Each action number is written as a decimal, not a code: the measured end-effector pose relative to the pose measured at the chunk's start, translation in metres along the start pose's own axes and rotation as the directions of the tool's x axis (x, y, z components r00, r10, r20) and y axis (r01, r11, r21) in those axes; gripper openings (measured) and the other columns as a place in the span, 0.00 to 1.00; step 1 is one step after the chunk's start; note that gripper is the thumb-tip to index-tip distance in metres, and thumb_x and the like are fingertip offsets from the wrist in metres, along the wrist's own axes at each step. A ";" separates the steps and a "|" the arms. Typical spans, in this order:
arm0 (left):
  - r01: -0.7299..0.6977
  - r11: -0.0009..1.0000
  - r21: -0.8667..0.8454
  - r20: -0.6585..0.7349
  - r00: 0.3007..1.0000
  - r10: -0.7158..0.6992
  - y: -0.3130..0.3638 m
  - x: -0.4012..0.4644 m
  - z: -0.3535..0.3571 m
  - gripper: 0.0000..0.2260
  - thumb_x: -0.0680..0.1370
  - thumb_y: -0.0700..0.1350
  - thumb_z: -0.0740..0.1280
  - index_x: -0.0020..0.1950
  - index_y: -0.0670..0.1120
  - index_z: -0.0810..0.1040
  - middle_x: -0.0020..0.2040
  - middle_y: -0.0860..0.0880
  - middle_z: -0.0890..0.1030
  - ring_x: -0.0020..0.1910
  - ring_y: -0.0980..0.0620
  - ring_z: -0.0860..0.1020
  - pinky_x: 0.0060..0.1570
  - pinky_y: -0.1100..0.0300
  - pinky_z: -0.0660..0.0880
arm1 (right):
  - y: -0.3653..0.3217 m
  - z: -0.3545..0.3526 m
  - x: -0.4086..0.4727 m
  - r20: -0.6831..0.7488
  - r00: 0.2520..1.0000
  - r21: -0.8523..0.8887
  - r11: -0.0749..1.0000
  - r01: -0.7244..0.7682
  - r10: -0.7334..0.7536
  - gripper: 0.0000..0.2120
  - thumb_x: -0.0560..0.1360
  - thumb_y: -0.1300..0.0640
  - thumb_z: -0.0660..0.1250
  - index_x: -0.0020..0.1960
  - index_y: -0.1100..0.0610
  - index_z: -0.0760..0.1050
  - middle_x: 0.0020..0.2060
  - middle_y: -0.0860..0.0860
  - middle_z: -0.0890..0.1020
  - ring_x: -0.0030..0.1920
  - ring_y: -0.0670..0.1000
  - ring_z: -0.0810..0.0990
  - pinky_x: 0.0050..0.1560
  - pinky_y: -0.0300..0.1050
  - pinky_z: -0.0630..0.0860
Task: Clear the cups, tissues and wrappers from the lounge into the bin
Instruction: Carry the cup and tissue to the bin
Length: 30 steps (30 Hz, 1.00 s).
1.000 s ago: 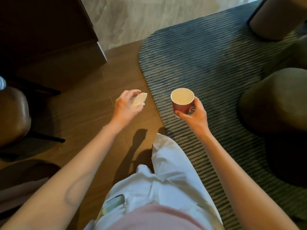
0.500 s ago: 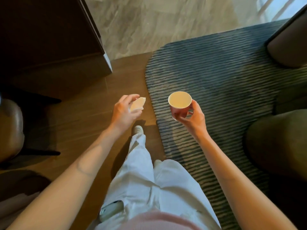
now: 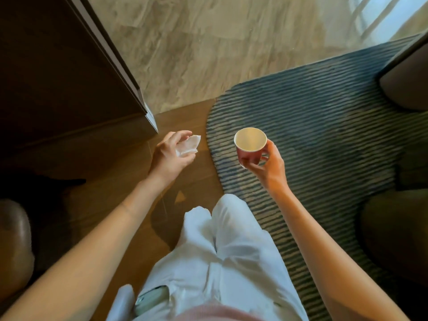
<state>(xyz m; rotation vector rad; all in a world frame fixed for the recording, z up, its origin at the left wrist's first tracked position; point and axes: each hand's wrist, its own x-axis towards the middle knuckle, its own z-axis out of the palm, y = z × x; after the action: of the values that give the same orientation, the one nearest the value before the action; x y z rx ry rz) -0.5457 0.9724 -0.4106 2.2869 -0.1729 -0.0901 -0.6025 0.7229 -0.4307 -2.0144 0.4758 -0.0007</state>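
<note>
Floor: pale stone (image 3: 231, 42) is meeting brown wood (image 3: 111, 186) at a straight seam across the top of the view.
Rug: a striped dark rug (image 3: 324, 126) is lying over the wood on the right, its rounded edge curving just beside the person's legs.
Cabinet: a dark cabinet (image 3: 58, 77) is filling the upper left corner.
Seats: 2 dark seats (image 3: 398, 232) are standing on the rug at the right edge; a brown leather one (image 3: 14, 246) is showing at the left edge.
Person: white trousers (image 3: 222, 251) are showing below, with a phone (image 3: 150, 297) sticking out of a pocket.
Right hand: the right hand (image 3: 268, 165) is gripping 1 red cup (image 3: 250, 147) upright by its base, over the rug's edge.
Left hand: the left hand (image 3: 171, 154) is curling around a crumpled white tissue (image 3: 188, 145), held over the wood.
</note>
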 end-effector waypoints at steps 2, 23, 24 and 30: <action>0.004 1.000 -0.020 0.006 1.000 -0.004 -0.004 0.029 0.000 0.21 0.68 0.40 0.75 0.60 0.46 0.78 0.55 0.48 0.79 0.51 0.53 0.77 0.52 0.62 0.73 | -0.006 0.004 0.024 0.000 1.000 -0.002 1.000 0.022 -0.022 0.35 0.65 0.55 0.78 0.68 0.51 0.67 0.61 0.48 0.74 0.59 0.46 0.73 0.56 0.39 0.73; 0.104 0.994 -0.029 0.021 0.994 -0.104 0.042 0.370 0.039 0.20 0.69 0.41 0.74 0.60 0.48 0.77 0.57 0.50 0.78 0.52 0.55 0.77 0.49 0.67 0.71 | -0.075 -0.028 0.382 0.039 0.998 0.042 0.998 0.042 -0.044 0.33 0.64 0.56 0.79 0.65 0.51 0.69 0.58 0.45 0.75 0.57 0.45 0.76 0.56 0.40 0.77; 0.115 0.993 -0.033 0.026 0.993 -0.114 0.041 0.384 0.040 0.20 0.69 0.42 0.74 0.61 0.49 0.77 0.56 0.51 0.78 0.52 0.55 0.77 0.49 0.67 0.71 | -0.076 -0.028 0.395 0.051 0.998 0.041 0.998 0.040 -0.042 0.33 0.64 0.56 0.79 0.65 0.50 0.69 0.59 0.46 0.75 0.57 0.45 0.76 0.56 0.40 0.77; 0.136 0.989 -0.054 0.057 0.990 -0.133 0.032 0.479 0.046 0.21 0.70 0.42 0.75 0.61 0.50 0.76 0.57 0.52 0.77 0.52 0.56 0.76 0.47 0.70 0.70 | -0.094 -0.013 0.491 0.065 0.997 0.031 0.999 0.037 -0.039 0.32 0.64 0.55 0.79 0.64 0.48 0.69 0.58 0.45 0.75 0.55 0.43 0.76 0.53 0.35 0.76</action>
<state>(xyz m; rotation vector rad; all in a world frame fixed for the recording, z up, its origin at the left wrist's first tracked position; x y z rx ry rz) -0.0813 0.8439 -0.4207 2.2378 -0.0427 -0.2227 -0.1211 0.5871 -0.4436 -1.9877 0.3938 0.0345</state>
